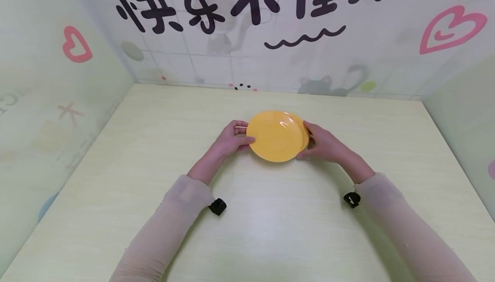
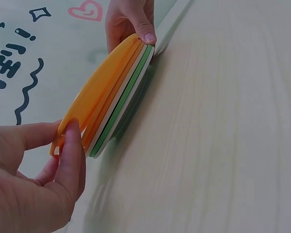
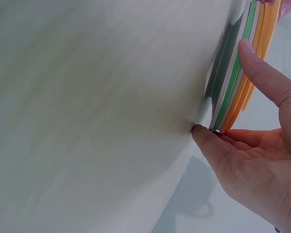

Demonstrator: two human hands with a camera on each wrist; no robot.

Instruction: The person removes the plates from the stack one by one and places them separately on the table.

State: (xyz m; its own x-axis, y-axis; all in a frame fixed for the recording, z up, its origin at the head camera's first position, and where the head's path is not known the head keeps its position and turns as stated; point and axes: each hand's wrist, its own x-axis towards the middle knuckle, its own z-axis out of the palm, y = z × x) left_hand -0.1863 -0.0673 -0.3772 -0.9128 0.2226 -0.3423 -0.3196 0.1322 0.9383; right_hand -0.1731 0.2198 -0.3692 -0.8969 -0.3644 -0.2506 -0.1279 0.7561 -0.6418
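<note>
A glossy yellow-orange plate (image 1: 274, 136) lies uppermost over a stack of plates, shifted to the left so that a second orange plate (image 1: 307, 138) peeks out on the right. My left hand (image 1: 227, 142) pinches the top plate's left rim between thumb and fingers. In the left wrist view this plate's near edge is lifted off the stack, leaving a thin gap. Beneath it, orange, white and green edges (image 2: 120, 108) show in layers. My right hand (image 1: 326, 143) grips the stack's right edge, its thumb (image 3: 257, 68) along the rims and its fingers around the side.
The stack is on a pale wood-grain table (image 1: 255, 213), toward its back. Behind rises a white wall (image 1: 216, 58) with black lettering and hearts, and side walls flank the table. Black bands (image 1: 218, 206) are at both sleeve cuffs.
</note>
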